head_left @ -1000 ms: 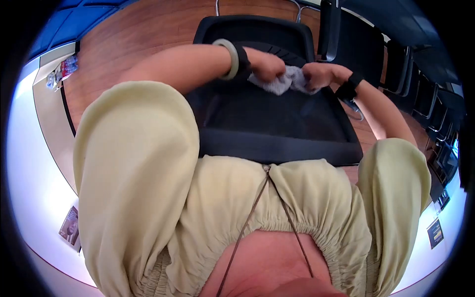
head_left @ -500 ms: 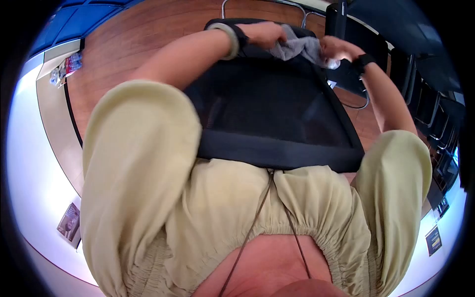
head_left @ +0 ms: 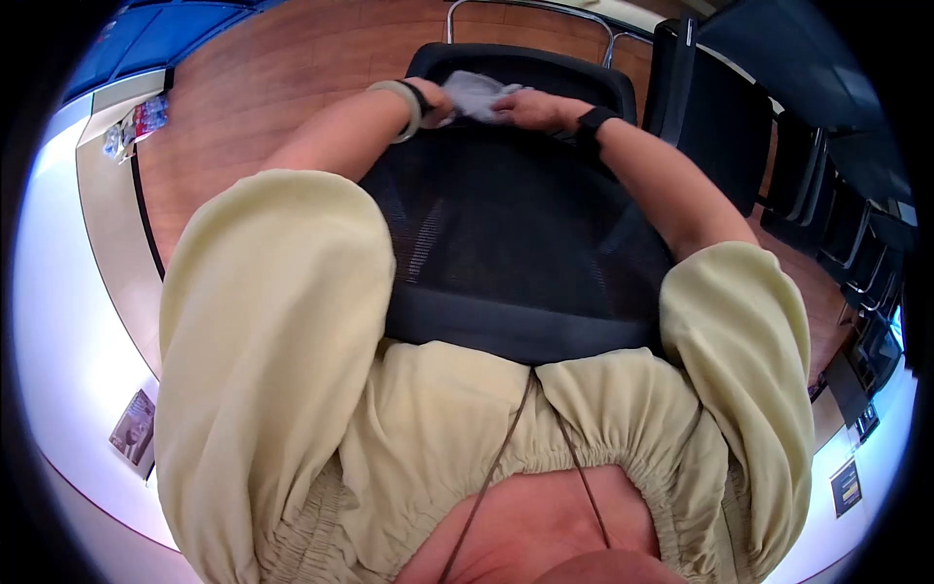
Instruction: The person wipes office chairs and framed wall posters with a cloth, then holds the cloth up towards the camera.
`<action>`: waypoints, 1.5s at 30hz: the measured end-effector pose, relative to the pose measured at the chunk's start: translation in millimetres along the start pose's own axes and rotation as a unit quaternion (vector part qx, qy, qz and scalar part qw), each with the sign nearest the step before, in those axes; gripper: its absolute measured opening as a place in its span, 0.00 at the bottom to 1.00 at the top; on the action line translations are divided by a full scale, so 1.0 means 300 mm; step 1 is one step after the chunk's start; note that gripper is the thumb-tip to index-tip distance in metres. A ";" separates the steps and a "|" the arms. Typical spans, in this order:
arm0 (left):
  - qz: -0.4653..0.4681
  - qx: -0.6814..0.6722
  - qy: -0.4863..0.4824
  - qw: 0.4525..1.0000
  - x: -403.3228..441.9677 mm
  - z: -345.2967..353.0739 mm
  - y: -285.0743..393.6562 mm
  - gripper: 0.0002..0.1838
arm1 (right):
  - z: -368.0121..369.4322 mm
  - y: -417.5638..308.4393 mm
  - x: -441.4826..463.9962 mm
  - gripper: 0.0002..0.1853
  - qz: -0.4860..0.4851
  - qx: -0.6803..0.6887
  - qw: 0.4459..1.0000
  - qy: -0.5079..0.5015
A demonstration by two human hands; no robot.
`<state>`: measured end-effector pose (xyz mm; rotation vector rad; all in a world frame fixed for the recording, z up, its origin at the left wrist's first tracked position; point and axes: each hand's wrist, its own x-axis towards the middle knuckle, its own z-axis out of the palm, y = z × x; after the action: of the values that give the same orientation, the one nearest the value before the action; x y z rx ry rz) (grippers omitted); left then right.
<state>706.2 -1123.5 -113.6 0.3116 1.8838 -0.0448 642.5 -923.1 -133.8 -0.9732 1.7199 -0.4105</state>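
Observation:
A light grey cloth (head_left: 475,94) is bunched between my two hands at the far side of a black chair. My left hand (head_left: 437,103) is closed on the cloth's left end, its fingers partly hidden behind the wrist. From the right, my right hand (head_left: 533,109) grips the other end, fingers curled into the fabric. Both hands are over the chair's far part, beyond the mesh backrest (head_left: 506,219), which stands right in front of my body. The chair seat (head_left: 574,73) shows past my hands.
Several black chairs (head_left: 725,117) with metal frames line the right side. Behind the near chair a chrome rail (head_left: 530,8) crosses the wooden floor (head_left: 282,88). Bottles (head_left: 146,117) stand by the left wall, and a blue panel (head_left: 146,44) is at upper left.
Both hands have moved left with the cloth, the right hand farthest. They are closer together now, and the cloth, stretched out before, is bunched.

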 end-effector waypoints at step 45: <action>-0.321 -0.296 0.191 0.879 0.205 0.119 -0.350 0.18 | -0.148 0.445 0.144 0.38 0.083 -0.053 0.973 0.210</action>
<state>696.1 -1219.4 -196.0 -0.7859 2.2057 0.1562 543.7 -883.6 -235.5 -0.8488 2.2075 -0.4403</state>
